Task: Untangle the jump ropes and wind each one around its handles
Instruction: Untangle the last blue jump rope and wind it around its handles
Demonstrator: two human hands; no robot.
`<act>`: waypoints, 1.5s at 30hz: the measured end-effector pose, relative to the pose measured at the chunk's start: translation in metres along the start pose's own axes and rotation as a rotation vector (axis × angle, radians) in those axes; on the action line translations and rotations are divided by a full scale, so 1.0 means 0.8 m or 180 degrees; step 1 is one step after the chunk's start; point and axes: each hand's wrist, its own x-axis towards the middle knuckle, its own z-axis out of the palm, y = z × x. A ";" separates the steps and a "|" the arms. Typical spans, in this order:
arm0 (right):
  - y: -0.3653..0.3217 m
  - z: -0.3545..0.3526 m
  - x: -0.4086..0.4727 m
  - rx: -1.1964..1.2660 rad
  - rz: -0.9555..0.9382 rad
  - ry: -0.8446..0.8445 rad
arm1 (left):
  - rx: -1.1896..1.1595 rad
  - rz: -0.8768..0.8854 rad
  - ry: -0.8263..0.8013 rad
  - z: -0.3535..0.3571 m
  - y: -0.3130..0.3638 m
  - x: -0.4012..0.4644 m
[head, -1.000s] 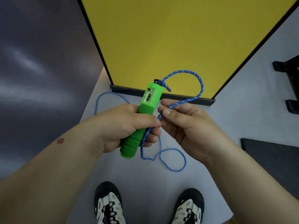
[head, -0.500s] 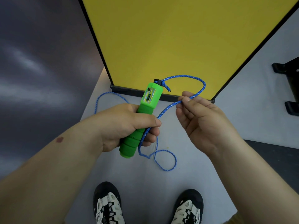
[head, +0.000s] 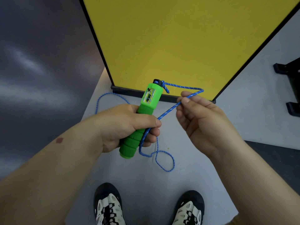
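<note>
The left hand (head: pixel 128 125) is clenched around the foam grip of the green handle (head: pixel 142 117), which sits mid-frame, tilted with its top toward 1 o'clock, thumb pressing the blue rope (head: pixel 167 112) against it. The right hand (head: pixel 201 117) pinches the same rope between thumb and forefinger at about 3 o'clock from the handle's top, so the cord runs from the top out to the pinch and back down to the thumb. To wind well, I judge the right hand should keep the cord lightly taut and lay turns side by side, while the left thumb traps each turn. The slack loop (head: pixel 164 159) hanging at 5 o'clock could kink, so feed it slowly. A strand at 10 o'clock passes behind the left hand; where it leads is hidden. No second handle or other rope shows. The window on the handle is too small to read.
</note>
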 end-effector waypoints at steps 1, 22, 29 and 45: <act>-0.003 -0.002 0.002 0.0072 -0.0038 0.0065 | 0.0006 0.0008 0.0000 0.000 0.000 0.000; -0.003 -0.002 0.002 -0.0003 -0.0043 0.0075 | 0.0007 0.0016 0.0006 -0.001 0.001 -0.002; 0.003 0.000 -0.003 -0.0132 0.0117 -0.0150 | 0.0006 0.0058 -0.0007 0.001 0.001 -0.002; -0.003 -0.004 0.002 -0.0028 -0.0097 0.0095 | -0.0024 0.0031 0.0010 -0.002 0.001 -0.001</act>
